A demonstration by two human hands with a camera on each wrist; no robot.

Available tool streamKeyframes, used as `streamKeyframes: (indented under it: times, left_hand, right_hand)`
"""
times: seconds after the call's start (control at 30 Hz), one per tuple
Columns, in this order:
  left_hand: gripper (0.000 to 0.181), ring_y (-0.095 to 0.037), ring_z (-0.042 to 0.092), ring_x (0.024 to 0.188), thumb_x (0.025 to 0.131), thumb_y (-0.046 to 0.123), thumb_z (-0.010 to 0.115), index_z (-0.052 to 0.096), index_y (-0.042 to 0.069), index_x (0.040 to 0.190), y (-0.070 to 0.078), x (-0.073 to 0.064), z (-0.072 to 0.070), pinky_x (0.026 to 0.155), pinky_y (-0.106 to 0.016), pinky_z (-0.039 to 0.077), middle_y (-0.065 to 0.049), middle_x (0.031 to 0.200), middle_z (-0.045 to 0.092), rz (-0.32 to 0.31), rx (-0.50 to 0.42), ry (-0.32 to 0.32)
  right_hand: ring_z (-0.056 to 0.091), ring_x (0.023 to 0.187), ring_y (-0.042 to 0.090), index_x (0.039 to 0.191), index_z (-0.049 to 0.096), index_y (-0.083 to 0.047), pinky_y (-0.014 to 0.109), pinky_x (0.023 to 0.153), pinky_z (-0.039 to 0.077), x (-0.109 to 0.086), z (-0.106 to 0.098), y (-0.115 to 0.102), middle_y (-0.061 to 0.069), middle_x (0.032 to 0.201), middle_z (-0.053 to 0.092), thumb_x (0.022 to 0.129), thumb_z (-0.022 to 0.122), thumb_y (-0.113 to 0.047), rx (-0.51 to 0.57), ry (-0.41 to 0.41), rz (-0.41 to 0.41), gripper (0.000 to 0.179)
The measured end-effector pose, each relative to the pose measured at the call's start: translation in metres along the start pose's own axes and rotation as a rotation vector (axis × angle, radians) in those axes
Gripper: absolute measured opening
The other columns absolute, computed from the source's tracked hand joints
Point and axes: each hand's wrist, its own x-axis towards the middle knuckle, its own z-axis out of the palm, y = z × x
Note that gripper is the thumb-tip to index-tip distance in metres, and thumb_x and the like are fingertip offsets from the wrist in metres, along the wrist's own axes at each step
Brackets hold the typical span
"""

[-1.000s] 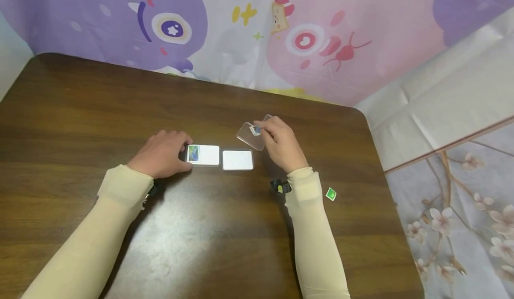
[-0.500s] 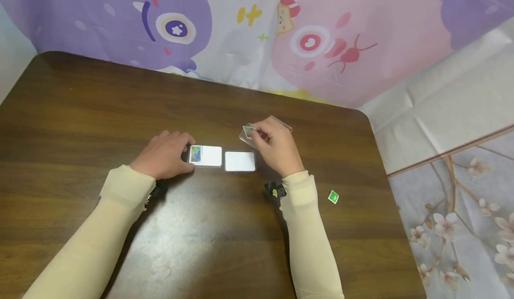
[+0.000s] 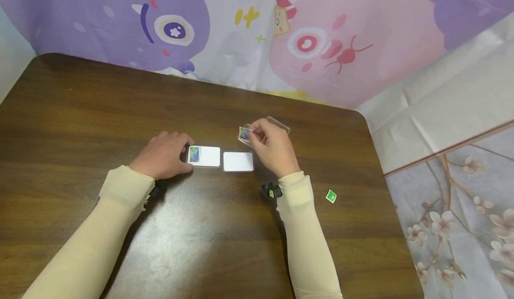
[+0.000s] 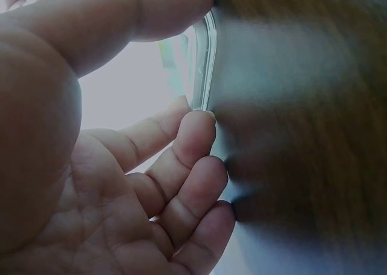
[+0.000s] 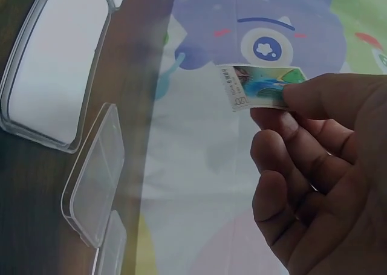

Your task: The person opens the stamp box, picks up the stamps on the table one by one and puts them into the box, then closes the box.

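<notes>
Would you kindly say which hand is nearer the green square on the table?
Right. In the head view, the right hand is up and left of the green square; the left hand is much farther left.

The head camera looks forward and down over the desk (image 3: 221, 250) to the cartoon-print backdrop (image 3: 237, 53). The left wrist camera peers very closely across the left grip (image 4: 115, 184); the right wrist camera, turned sideways, faces the backdrop past the right grip (image 5: 329, 166). Head and right wrist views share the pinched stamp (image 5: 260, 87).

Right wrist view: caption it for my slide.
The right hand pinches a small printed card, with clear plastic covers on the brown table.
</notes>
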Motion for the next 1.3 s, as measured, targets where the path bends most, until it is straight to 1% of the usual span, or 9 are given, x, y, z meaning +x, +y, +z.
streamKeyframes:
  times: [0.13, 0.3, 0.47, 0.63, 0.73, 0.9, 1.03, 1.17, 1.3]
  left_hand:
    - [0.059, -0.036, 0.052, 0.105, 0.083, 0.026, 0.077, 0.059, 0.0, 0.134, 0.0, 0.0, 0.0, 0.097, -0.056, 0.038, -0.015, 0.115, 0.064, 0.0, 0.0, -0.001]
    - [0.059, -0.036, 0.052, 0.105, 0.084, 0.026, 0.077, 0.059, 0.0, 0.134, 0.001, 0.0, 0.001, 0.098, -0.056, 0.038, -0.015, 0.115, 0.064, 0.0, 0.002, 0.001]
    - [0.059, -0.037, 0.052, 0.106, 0.083, 0.026, 0.077, 0.059, 0.0, 0.133, 0.0, 0.0, 0.001, 0.098, -0.056, 0.038, -0.016, 0.116, 0.064, -0.005, 0.001, 0.002]
    - [0.06, -0.037, 0.052, 0.106, 0.083, 0.027, 0.077, 0.059, 0.0, 0.134, 0.0, 0.0, 0.002, 0.098, -0.057, 0.038, -0.016, 0.115, 0.064, -0.003, 0.0, 0.004]
    - [0.06, -0.036, 0.052, 0.105, 0.083, 0.027, 0.077, 0.059, 0.0, 0.134, 0.0, 0.0, 0.002, 0.098, -0.056, 0.039, -0.015, 0.114, 0.064, -0.002, -0.002, 0.005]
    - [0.06, -0.036, 0.052, 0.105, 0.084, 0.027, 0.077, 0.059, 0.0, 0.134, -0.001, 0.0, 0.002, 0.098, -0.056, 0.039, -0.015, 0.115, 0.064, 0.0, 0.0, 0.003]
    - [0.06, -0.037, 0.052, 0.106, 0.084, 0.026, 0.076, 0.058, -0.001, 0.134, 0.0, 0.0, 0.001, 0.098, -0.057, 0.038, -0.017, 0.117, 0.064, -0.002, 0.002, 0.002]
    - [0.06, -0.039, 0.052, 0.11, 0.084, 0.026, 0.075, 0.058, -0.001, 0.135, 0.0, 0.0, 0.0, 0.101, -0.059, 0.038, -0.019, 0.12, 0.064, 0.001, 0.004, -0.001]
    - [0.062, -0.039, 0.052, 0.111, 0.084, 0.027, 0.075, 0.058, -0.001, 0.136, 0.0, 0.001, 0.0, 0.101, -0.059, 0.037, -0.018, 0.119, 0.064, 0.001, 0.005, -0.005]
  right_hand:
    - [0.064, 0.077, 0.015, 0.101, 0.069, -0.007, 0.029, 0.072, 0.054, -0.001, 0.001, 0.0, 0.003, 0.092, 0.072, 0.098, 0.071, -0.012, -0.03, -0.026, 0.004, 0.006]
    - [0.065, 0.077, 0.014, 0.099, 0.07, -0.008, 0.03, 0.072, 0.054, 0.0, 0.003, 0.002, 0.002, 0.091, 0.073, 0.098, 0.071, -0.013, -0.053, -0.035, -0.001, 0.005]
    - [0.065, 0.076, 0.012, 0.1, 0.072, -0.01, 0.029, 0.072, 0.054, 0.0, 0.006, 0.001, 0.0, 0.09, 0.074, 0.098, 0.071, -0.014, -0.037, -0.052, -0.001, 0.005]
    - [0.065, 0.075, 0.012, 0.102, 0.074, -0.01, 0.029, 0.071, 0.054, 0.0, 0.008, 0.001, 0.0, 0.089, 0.075, 0.097, 0.072, -0.012, -0.016, -0.049, -0.017, 0.005]
    - [0.065, 0.076, 0.012, 0.101, 0.074, -0.01, 0.029, 0.071, 0.054, 0.0, 0.009, 0.001, 0.0, 0.089, 0.075, 0.097, 0.073, -0.013, -0.017, -0.052, -0.011, 0.005]
    - [0.064, 0.077, 0.011, 0.1, 0.073, -0.013, 0.028, 0.073, 0.053, 0.0, 0.013, 0.0, -0.003, 0.089, 0.074, 0.098, 0.072, -0.016, -0.023, -0.088, 0.01, 0.004]
    - [0.065, 0.078, 0.01, 0.099, 0.073, -0.013, 0.029, 0.074, 0.053, 0.0, 0.016, 0.0, -0.004, 0.088, 0.073, 0.098, 0.072, -0.016, -0.018, -0.099, 0.017, 0.003]
    - [0.065, 0.08, 0.01, 0.099, 0.072, -0.013, 0.029, 0.076, 0.053, 0.001, 0.021, 0.001, -0.004, 0.088, 0.073, 0.097, 0.072, -0.015, 0.011, -0.13, 0.025, 0.003]
    - [0.063, 0.081, 0.01, 0.099, 0.072, -0.013, 0.027, 0.075, 0.052, 0.002, 0.032, 0.002, -0.004, 0.088, 0.071, 0.096, 0.074, -0.014, 0.057, -0.184, 0.063, 0.004]
